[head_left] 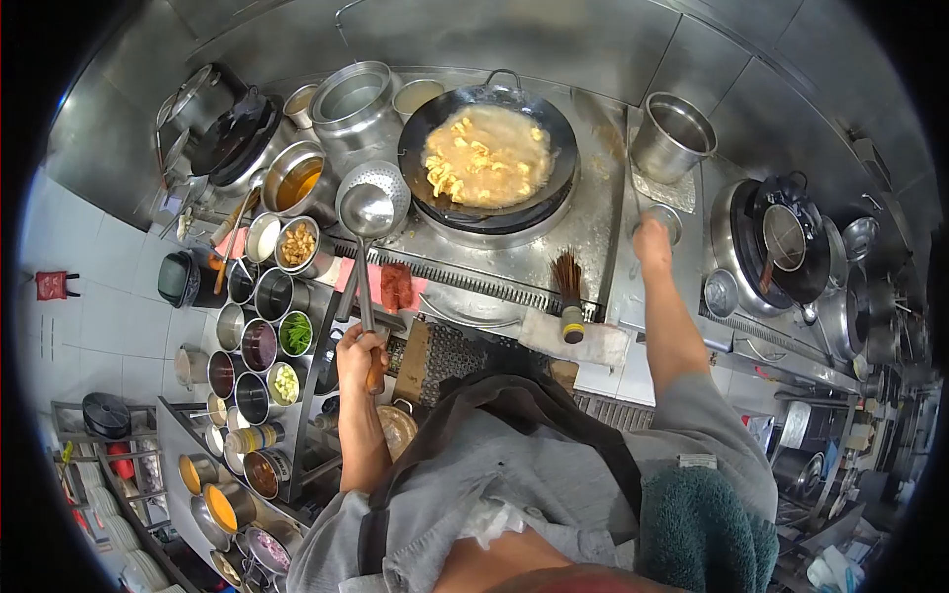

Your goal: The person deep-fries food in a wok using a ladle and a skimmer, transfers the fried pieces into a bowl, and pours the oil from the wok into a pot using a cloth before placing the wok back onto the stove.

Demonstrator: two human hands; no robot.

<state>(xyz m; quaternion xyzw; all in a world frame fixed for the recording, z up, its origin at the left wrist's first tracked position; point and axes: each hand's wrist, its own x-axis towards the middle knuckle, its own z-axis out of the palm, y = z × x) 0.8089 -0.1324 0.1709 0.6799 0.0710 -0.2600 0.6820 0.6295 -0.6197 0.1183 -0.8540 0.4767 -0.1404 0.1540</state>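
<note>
My left hand (pixel 363 358) is closed round the wooden-ended handle of a ladle (pixel 368 211). The ladle's bowl overlaps a perforated skimmer (pixel 393 186); I cannot tell whether the skimmer's handle is in the same grip. Ahead, a black wok (pixel 411 148) sits on the burner, with yellow pieces in pale, bubbling liquid (pixel 499 158). My right hand (pixel 649 242) reaches forward with curled fingers, close against a small metal cup (pixel 670 225). A thin upright rod (pixel 634 163) stands just beyond that hand. What its fingers hold is hidden.
A tall metal pot (pixel 674 138) stands behind the right hand. Near the stove's front edge are a bamboo brush (pixel 569 296) and a folded cloth (pixel 583 341). Several ingredient containers (pixel 260 346) crowd the left. A second wok (pixel 791 232) with strainers sits at right.
</note>
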